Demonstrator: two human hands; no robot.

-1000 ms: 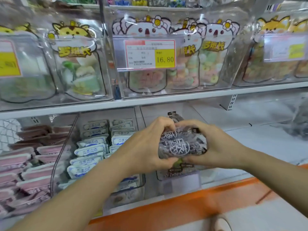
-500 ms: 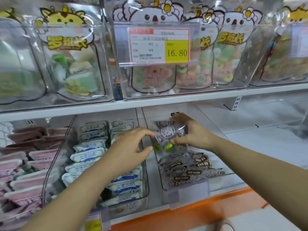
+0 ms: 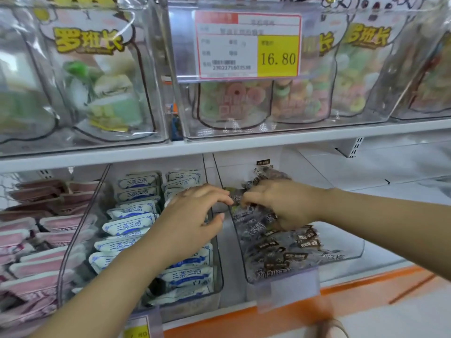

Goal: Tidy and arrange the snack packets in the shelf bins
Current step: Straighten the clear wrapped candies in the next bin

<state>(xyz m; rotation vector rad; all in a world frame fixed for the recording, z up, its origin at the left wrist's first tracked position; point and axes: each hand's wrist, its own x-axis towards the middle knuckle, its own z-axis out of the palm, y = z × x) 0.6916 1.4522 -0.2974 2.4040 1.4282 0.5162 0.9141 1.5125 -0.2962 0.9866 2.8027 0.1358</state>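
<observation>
1. Dark snack packets point(image 3: 275, 250) are lying piled in the clear bin point(image 3: 341, 254), long sides seemingly running across it.
2. My right hand point(image 3: 280, 201) is reaching into that bin, fingers curling round the rear packets; it is the nearer hand.
3. My left hand point(image 3: 192, 215) is hovering just left, over the bin's wall, fingers loosely bent, holding nothing.

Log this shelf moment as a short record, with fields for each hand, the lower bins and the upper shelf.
left hand: fingers loosely curled, above the divide between blue-and-white packets and dark packets; nothing seen in it
right hand: inside the clear bin, fingers curled on dark packets
lower middle: blue-and-white packets in rows
lower left: pink packets
upper shelf: candy bags, price tag reading 16.80
</observation>
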